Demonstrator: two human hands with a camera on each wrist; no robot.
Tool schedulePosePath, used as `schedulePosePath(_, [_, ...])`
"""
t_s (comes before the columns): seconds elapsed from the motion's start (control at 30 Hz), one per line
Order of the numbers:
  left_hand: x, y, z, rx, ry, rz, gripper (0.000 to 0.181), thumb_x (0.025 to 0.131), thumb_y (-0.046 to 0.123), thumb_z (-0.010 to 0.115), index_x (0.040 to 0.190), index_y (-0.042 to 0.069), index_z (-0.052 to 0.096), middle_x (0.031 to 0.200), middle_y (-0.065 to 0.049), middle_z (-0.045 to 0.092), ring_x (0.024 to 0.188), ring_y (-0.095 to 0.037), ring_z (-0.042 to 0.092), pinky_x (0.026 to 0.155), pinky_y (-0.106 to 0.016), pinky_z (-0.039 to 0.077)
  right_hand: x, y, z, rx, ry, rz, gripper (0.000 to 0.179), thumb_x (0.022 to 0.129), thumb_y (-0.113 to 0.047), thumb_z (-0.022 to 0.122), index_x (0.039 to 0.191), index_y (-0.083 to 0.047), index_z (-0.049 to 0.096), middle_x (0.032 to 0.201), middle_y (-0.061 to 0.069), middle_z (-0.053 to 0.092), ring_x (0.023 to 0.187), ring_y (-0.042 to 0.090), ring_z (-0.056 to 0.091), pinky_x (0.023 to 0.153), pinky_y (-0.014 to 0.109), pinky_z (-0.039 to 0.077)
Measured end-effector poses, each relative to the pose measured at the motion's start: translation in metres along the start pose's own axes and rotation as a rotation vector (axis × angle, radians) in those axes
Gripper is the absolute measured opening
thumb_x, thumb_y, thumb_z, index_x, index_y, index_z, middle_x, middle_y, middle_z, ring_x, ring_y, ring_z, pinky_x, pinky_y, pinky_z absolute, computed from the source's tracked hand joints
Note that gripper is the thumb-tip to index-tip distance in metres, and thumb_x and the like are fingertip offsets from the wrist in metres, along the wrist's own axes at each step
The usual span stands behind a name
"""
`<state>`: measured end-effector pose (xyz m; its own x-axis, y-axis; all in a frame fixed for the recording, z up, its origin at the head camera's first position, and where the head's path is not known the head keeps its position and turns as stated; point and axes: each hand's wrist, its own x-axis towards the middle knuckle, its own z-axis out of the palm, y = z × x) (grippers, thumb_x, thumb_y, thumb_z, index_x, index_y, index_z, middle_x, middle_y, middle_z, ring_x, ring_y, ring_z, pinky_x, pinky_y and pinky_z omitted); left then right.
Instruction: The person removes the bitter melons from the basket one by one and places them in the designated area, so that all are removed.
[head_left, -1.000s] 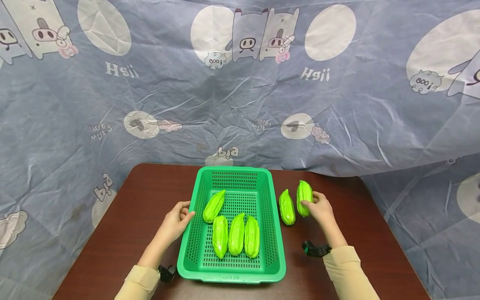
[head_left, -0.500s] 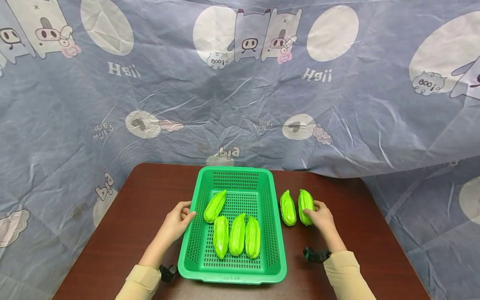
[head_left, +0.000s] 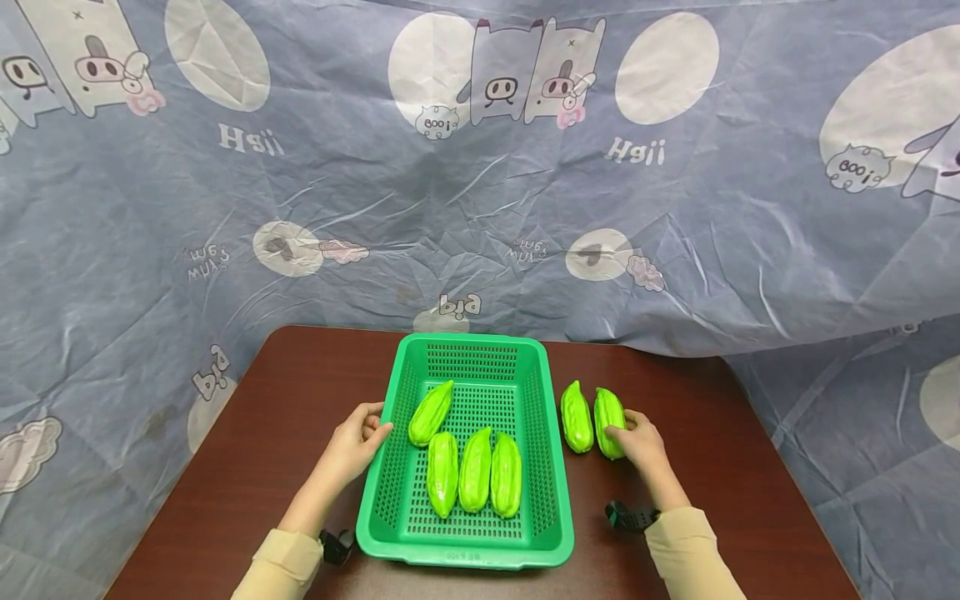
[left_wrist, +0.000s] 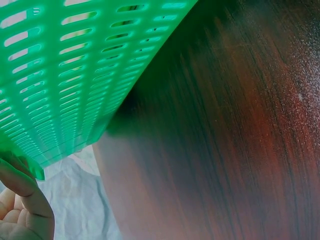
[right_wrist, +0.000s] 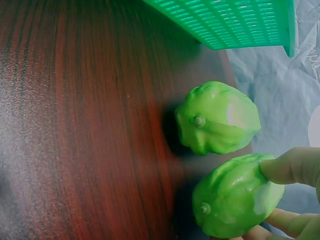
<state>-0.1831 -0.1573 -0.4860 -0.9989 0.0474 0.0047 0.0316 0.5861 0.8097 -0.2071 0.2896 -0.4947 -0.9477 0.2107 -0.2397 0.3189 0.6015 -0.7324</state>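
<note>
A green perforated plastic basket (head_left: 465,552) sits mid-table with several light-green, ribbed bitter melons (head_left: 475,471) inside. At its left rim, my left hand (head_left: 352,440) grips the edge, thumb on top and fingers curled below; the left wrist view shows the curled fingers (left_wrist: 35,205) right at the rim. To the right of the basket, my right hand (head_left: 641,442) holds a bitter melon (head_left: 609,421) low at the table, thumb on one side and fingers on the other. Close beside it lies another bitter melon (head_left: 576,418), roughly parallel, between the held one and the basket.
The dark red-brown wooden table (head_left: 300,392) extends on both sides of the basket. A grey-blue cloth (head_left: 450,192) printed with cartoon pigs hangs behind it and around the sides. Each wrist wears a black strap (head_left: 630,517).
My right hand has lowered the bitter melon and brought it nearer to me, alongside the other one on the table. The left hand stays on the basket rim.
</note>
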Motion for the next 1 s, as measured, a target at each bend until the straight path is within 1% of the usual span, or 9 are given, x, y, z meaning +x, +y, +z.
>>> schedulePosePath(0.17, [-0.0002, -0.0002, -0.0001, 0.002, -0.003, -0.004, 0.043, 0.094, 0.021, 0.058, 0.132, 0.004, 0.046, 0.097, -0.006, 0.054, 0.078, -0.014, 0.051, 0.066, -0.028, 0.044, 0.0006, 0.0015, 0.0023, 0.002, -0.008, 0.008, 0.067, 0.09, -0.022, 0.055, 0.142, 0.01, 0.027, 0.134, 0.034, 0.04, 0.121, 0.045, 0.041, 0.095, 0.051, 0.04])
schedulePosePath(0.3, [-0.0006, 0.0005, -0.0004, 0.004, 0.001, -0.006, 0.043, 0.094, 0.022, 0.058, 0.131, 0.003, 0.047, 0.096, -0.006, 0.055, 0.078, -0.014, 0.053, 0.065, -0.028, 0.045, 0.0023, 0.0043, 0.0047, -0.029, -0.012, 0.009, 0.067, 0.09, -0.024, 0.055, 0.142, 0.009, 0.028, 0.136, 0.033, 0.038, 0.124, 0.046, 0.038, 0.097, 0.053, 0.037])
schedulePosePath(0.43, [-0.0005, 0.0014, -0.0008, 0.005, 0.002, -0.006, 0.042, 0.094, 0.022, 0.058, 0.131, 0.004, 0.047, 0.096, -0.006, 0.055, 0.079, -0.014, 0.054, 0.065, -0.028, 0.046, 0.0031, 0.0065, 0.0063, -0.037, -0.022, 0.018, 0.068, 0.09, -0.026, 0.054, 0.143, 0.008, 0.027, 0.138, 0.033, 0.036, 0.126, 0.047, 0.035, 0.099, 0.055, 0.035])
schedulePosePath(0.63, [-0.0005, 0.0028, -0.0015, -0.004, -0.003, -0.017, 0.042, 0.094, 0.022, 0.058, 0.131, 0.004, 0.047, 0.097, -0.006, 0.055, 0.08, -0.014, 0.053, 0.067, -0.028, 0.045, 0.003, 0.0066, 0.0063, -0.047, -0.039, 0.011, 0.068, 0.092, -0.028, 0.053, 0.143, 0.008, 0.026, 0.14, 0.032, 0.034, 0.126, 0.047, 0.035, 0.098, 0.055, 0.035])
schedulePosePath(1.0, [-0.0003, 0.002, -0.0014, -0.005, -0.012, -0.02, 0.043, 0.094, 0.022, 0.057, 0.132, 0.004, 0.046, 0.098, -0.006, 0.055, 0.08, -0.014, 0.052, 0.068, -0.029, 0.045, 0.0015, 0.0063, 0.0066, -0.055, -0.05, 0.0, 0.071, 0.093, -0.03, 0.053, 0.144, 0.009, 0.022, 0.138, 0.035, 0.033, 0.126, 0.048, 0.035, 0.098, 0.055, 0.035])
